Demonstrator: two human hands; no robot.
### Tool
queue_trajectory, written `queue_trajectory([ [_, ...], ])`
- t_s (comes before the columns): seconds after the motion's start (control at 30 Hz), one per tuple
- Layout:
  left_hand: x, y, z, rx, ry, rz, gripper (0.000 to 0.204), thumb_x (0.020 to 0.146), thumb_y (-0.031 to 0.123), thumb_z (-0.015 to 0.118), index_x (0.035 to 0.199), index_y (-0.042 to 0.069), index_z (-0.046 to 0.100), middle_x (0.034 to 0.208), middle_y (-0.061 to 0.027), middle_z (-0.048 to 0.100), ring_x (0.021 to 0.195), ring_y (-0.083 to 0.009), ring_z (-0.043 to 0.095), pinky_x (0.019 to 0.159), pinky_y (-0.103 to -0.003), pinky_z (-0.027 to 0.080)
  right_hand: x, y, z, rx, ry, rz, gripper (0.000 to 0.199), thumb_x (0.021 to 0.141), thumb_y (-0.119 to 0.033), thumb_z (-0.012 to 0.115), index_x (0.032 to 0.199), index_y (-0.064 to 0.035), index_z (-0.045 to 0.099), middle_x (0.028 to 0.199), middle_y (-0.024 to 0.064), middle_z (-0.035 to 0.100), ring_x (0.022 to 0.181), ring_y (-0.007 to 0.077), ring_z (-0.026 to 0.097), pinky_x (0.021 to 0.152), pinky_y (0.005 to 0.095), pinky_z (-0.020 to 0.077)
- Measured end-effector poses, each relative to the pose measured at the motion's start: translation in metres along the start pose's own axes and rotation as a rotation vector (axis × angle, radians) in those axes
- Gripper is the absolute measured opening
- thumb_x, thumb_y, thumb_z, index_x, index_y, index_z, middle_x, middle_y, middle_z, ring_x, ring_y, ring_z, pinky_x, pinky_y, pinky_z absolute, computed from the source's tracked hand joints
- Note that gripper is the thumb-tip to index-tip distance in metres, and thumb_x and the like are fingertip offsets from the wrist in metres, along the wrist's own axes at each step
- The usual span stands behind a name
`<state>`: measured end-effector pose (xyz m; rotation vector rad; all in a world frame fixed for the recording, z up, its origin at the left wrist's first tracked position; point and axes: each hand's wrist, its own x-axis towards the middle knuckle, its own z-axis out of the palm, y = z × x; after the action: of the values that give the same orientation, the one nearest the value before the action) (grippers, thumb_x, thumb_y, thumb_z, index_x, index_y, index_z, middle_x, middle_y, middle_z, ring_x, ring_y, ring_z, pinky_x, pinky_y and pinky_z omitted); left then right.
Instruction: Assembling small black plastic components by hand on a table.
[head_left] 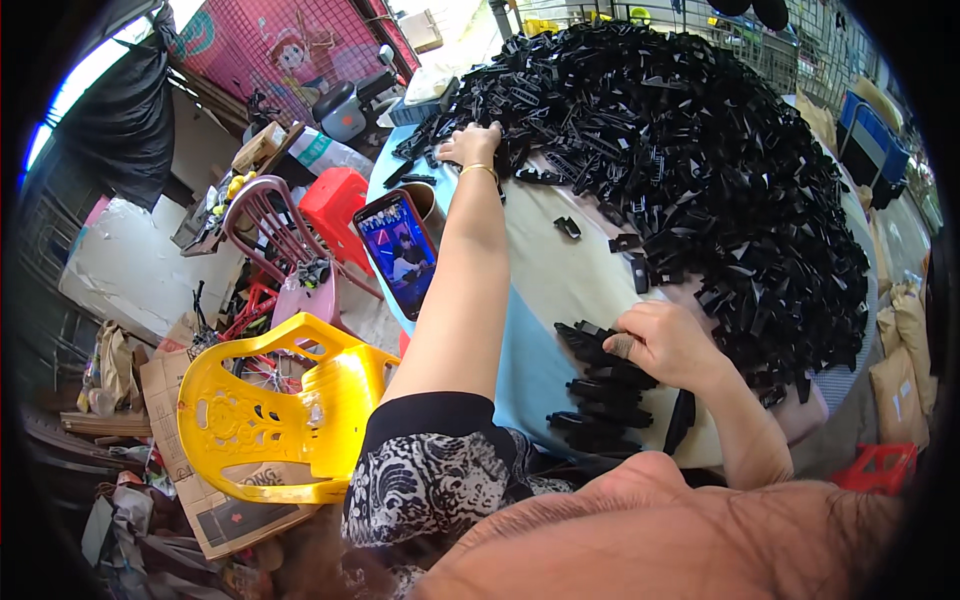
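Table (560, 290) heaped with glossy black plastic clips (690, 170)

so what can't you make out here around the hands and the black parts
Head view only:
- Left hand fingers: buried in the black parts pile.
- Right hand: whether it grips anything, fingers curled over the stacked parts.
- Single parts' shape: too small.
- Table far edge: covered by the pile.

The single view comes from the head, looking steeply down and forward over the bench (560, 270). It is close, with both forearms entering from below.
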<state>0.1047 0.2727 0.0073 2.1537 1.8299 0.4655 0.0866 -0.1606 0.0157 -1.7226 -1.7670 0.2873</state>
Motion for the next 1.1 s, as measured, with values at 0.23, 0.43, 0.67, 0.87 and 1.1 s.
queue_trajectory([
  [0.23,-0.047,0.018,0.008,-0.115,-0.092,0.227,0.053,0.079,0.058,0.053,0.123,0.029,0.059,0.13,-0.0103,0.054,0.127,-0.0413,0.036,0.108,-0.055,0.014,0.004,-0.004,0.004,-0.084,0.026,-0.03,0.042,0.085,-0.042,0.058,0.076,-0.0012,0.058,0.071,0.0156,0.057,0.072,0.0353,0.055,0.064,0.0423,0.0423],
  [0.43,-0.117,0.042,0.008,-0.193,-0.167,0.318,0.053,0.079,0.053,0.049,0.125,0.028,0.057,0.138,-0.0121,0.043,0.128,-0.0413,0.035,0.107,-0.055,0.015,0.008,0.0,0.013,0.159,0.036,0.061,0.022,0.086,-0.023,0.06,0.081,-0.0021,0.061,0.068,0.0149,0.059,0.068,0.0333,0.058,0.065,0.0407,0.0454],
  [0.67,-0.178,0.053,0.009,-0.442,-0.157,0.37,0.055,0.079,0.052,0.049,0.125,0.023,0.053,0.13,-0.0126,0.049,0.12,-0.0398,0.045,0.103,-0.053,0.024,0.011,0.016,0.017,-0.552,0.407,0.14,0.026,0.073,-0.009,0.064,0.099,-0.0055,0.061,0.093,0.0118,0.055,0.087,0.0295,0.055,0.073,0.039,0.0497],
  [0.87,-0.258,0.074,0.015,-0.644,-0.199,0.469,0.057,0.08,0.049,0.053,0.13,0.023,0.047,0.142,-0.0169,0.031,0.127,-0.0556,0.023,0.105,-0.06,0.02,0.004,0.02,0.013,-0.652,0.324,0.229,0.033,0.066,-0.005,0.065,0.098,-0.0055,0.059,0.091,0.0124,0.055,0.087,0.0297,0.056,0.073,0.039,0.0499],
  [1.1,-0.245,0.072,-0.014,-0.431,-0.508,0.592,0.07,0.084,0.063,0.043,0.145,0.033,0.025,0.153,-0.0172,0.008,0.132,-0.0579,0.008,0.105,-0.066,0.015,-0.003,0.02,-0.003,-0.683,0.433,0.28,0.029,0.067,-0.007,0.064,0.095,-0.0047,0.058,0.088,0.011,0.058,0.087,0.0292,0.057,0.073,0.0385,0.0494],
])
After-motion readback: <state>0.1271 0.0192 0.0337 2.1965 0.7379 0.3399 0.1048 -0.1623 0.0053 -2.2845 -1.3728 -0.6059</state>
